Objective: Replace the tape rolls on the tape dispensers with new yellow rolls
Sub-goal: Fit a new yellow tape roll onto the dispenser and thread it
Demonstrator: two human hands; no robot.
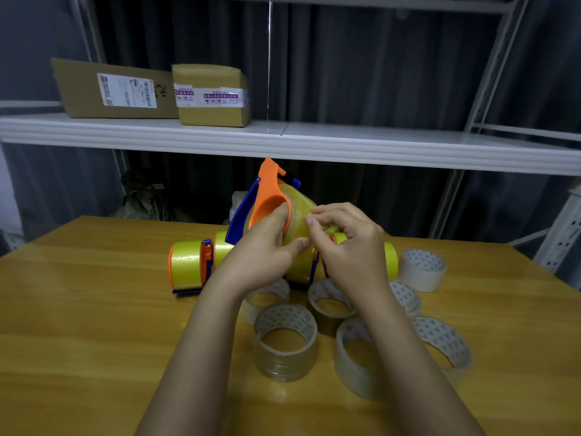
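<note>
My left hand grips an orange and blue tape dispenser that I hold tilted above the table, with a yellow roll mounted in it. My right hand pinches at the tape on that yellow roll with its fingertips. A second dispenser loaded with a yellow roll lies on the table to the left. More yellow rolls and dispenser parts sit behind my hands, partly hidden.
Several clear and brown tape rolls lie on the wooden table under my forearms, and a white one stands at the right. Two cardboard boxes sit on the white shelf behind.
</note>
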